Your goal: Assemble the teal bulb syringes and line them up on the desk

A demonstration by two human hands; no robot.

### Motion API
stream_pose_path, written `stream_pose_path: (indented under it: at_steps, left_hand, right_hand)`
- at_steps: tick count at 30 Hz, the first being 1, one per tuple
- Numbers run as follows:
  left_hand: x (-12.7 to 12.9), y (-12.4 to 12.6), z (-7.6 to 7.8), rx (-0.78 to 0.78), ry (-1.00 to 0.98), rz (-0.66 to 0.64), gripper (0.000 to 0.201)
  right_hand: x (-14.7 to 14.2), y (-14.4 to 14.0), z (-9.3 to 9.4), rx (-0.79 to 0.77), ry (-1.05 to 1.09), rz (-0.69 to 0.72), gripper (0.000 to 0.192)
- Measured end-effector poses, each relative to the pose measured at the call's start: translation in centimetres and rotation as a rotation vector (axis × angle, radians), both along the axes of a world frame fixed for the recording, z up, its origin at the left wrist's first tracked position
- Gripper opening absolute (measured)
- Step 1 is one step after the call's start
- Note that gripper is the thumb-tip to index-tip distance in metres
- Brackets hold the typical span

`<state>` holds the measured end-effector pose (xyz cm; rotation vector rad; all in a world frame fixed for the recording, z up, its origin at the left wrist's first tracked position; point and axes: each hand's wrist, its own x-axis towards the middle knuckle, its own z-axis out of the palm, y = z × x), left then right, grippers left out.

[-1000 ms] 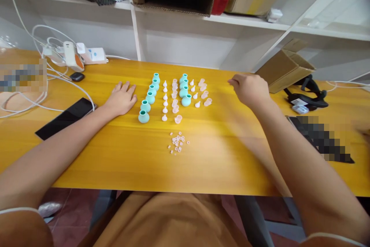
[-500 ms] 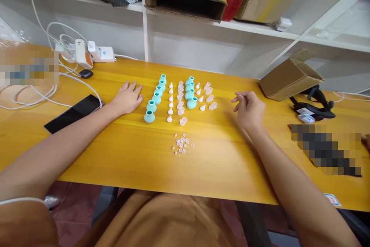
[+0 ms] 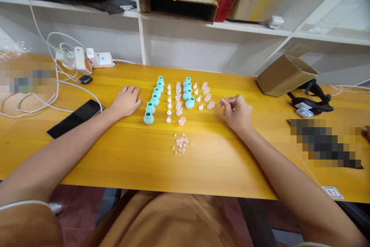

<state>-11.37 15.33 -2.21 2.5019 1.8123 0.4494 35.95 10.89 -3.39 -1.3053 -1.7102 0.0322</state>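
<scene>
Teal bulbs stand in rows; left hand flat, right hand seemingly empty.

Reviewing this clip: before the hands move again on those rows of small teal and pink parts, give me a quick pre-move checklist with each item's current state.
1. Left hand empty, flat on the table beside the teal bulbs: ok.
2. Right hand near the pink caps, not touching them: ok.
3. Right hand empty: cannot tell, fingers curled together.
4. Rows of teal bulbs, white tips and pink caps standing in order: ok.
5. Heap of tiny pink pieces lies apart from the rows, unscattered: ok.
6. Phone and cables away from the parts: ok.
</scene>
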Motion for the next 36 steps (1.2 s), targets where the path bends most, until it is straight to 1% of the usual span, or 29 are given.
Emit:
stream_pose_path:
  at_steps: [1,3,4,5,6,7,8,10,12,13,14,15,17,18,20,22,24,28,29,33,34,36]
  left_hand:
    - [0.2,0.0,0.2,0.026,-0.027,0.018,0.056]
    - [0.8,-0.5,1.1,0.143,-0.150,0.054,0.047]
    - [1.2,-1.0,1.8,0.238,-0.236,0.056,0.042]
    - [1.7,-1.8,2.5,0.366,-0.315,0.036,0.035]
    - [2.3,-2.8,3.3,0.487,-0.355,-0.016,0.029]
    - [3.0,-3.9,4.1,0.585,-0.357,-0.097,0.022]
    - [3.7,-5.2,4.8,0.662,-0.317,-0.224,0.015]
    - [5.2,-7.9,5.7,0.676,-0.131,-0.460,0.013]
    - [6.8,-10.1,6.0,0.733,0.050,-0.643,0.011]
    - [7.5,-10.8,5.9,0.769,0.108,-0.703,0.009]
    - [8.1,-11.3,5.6,0.788,0.150,-0.708,0.008]
    - [8.6,-11.6,5.3,0.798,0.174,-0.683,0.009]
    - [9.3,-11.4,4.5,0.791,0.235,-0.572,0.010]
    - [9.5,-11.1,4.1,0.787,0.265,-0.532,0.010]
    - [9.6,-10.5,3.4,0.760,0.314,-0.500,0.011]
    - [9.6,-10.1,3.0,0.721,0.343,-0.508,0.012]
    - [9.6,-10.0,2.8,0.688,0.359,-0.523,0.013]
    - [9.8,-10.1,2.6,0.626,0.355,-0.543,0.017]
    - [9.8,-10.2,2.5,0.614,0.347,-0.547,0.016]
    - [9.9,-10.0,2.2,0.588,0.292,-0.568,0.011]
    - [9.9,-10.0,2.2,0.572,0.271,-0.572,0.012]
    - [9.9,-10.1,2.5,0.529,0.211,-0.588,0.012]
  right_hand:
    - [-0.2,-0.1,-0.1,-0.009,-0.018,0.012,0.038]
    - [-0.5,-0.3,-0.3,-0.016,-0.084,0.033,0.044]
    - [-0.6,-0.4,-0.4,-0.013,-0.121,0.044,0.044]
    - [-0.6,-0.4,-0.4,-0.004,-0.154,0.054,0.043]
    - [-0.6,-0.4,-0.5,0.005,-0.183,0.068,0.041]
    - [-0.7,-0.5,-0.6,0.010,-0.208,0.088,0.039]
    - [-0.7,-0.5,-0.6,0.011,-0.232,0.111,0.037]
    - [-0.9,-0.6,-0.6,0.007,-0.277,0.167,0.034]
    - [-1.2,-0.8,-0.5,0.012,-0.325,0.223,0.032]
    - [-1.3,-0.9,-0.5,0.021,-0.345,0.244,0.031]
    - [-1.6,-1.0,-0.4,0.037,-0.359,0.260,0.030]
    - [-1.8,-1.1,-0.4,0.059,-0.365,0.269,0.027]
    - [-2.3,-1.4,-0.4,0.109,-0.357,0.281,0.023]
    - [-2.6,-1.5,-0.4,0.130,-0.350,0.288,0.024]
    - [-3.0,-1.8,-0.4,0.166,-0.347,0.282,0.033]
    - [-3.4,-2.1,-0.4,0.177,-0.343,0.277,0.042]
    - [-3.8,-2.5,-0.4,0.151,-0.322,0.319,0.041]
    - [-4.5,-3.1,0.0,0.053,-0.309,0.455,0.015]
    - [-4.7,-3.2,0.2,0.046,-0.323,0.481,0.014]
    - [-5.4,-3.6,0.9,0.074,-0.358,0.568,0.035]
    - [-5.6,-3.7,1.1,0.080,-0.355,0.573,0.037]
    - [-6.0,-4.0,1.4,0.061,-0.327,0.567,0.033]
